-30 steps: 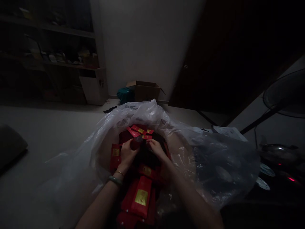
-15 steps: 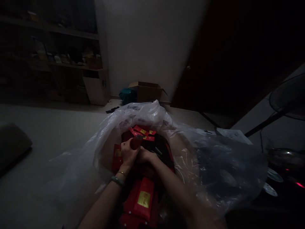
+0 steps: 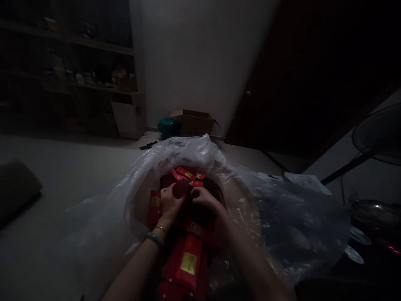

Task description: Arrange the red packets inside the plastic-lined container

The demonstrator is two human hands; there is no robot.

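Observation:
The room is dim. A big clear plastic bag lies open in front of me, filled with several red packets bearing gold labels. My left hand, with a green bangle and a thin gold bracelet at the wrist, is curled around a dark red roll above the packets. My right hand is closed just to the right of it, fingertips pinching at the roll's end. More red packets lie farther back inside the bag.
An open cardboard box and a teal bag stand by the far wall. Shelves line the back left. A standing fan and shiny metal ware are on the right. A dark cushion lies at left.
My right hand dropped under the left hand half a second ago and has come back up to the roll's right end. The left hand lowered the roll slightly.

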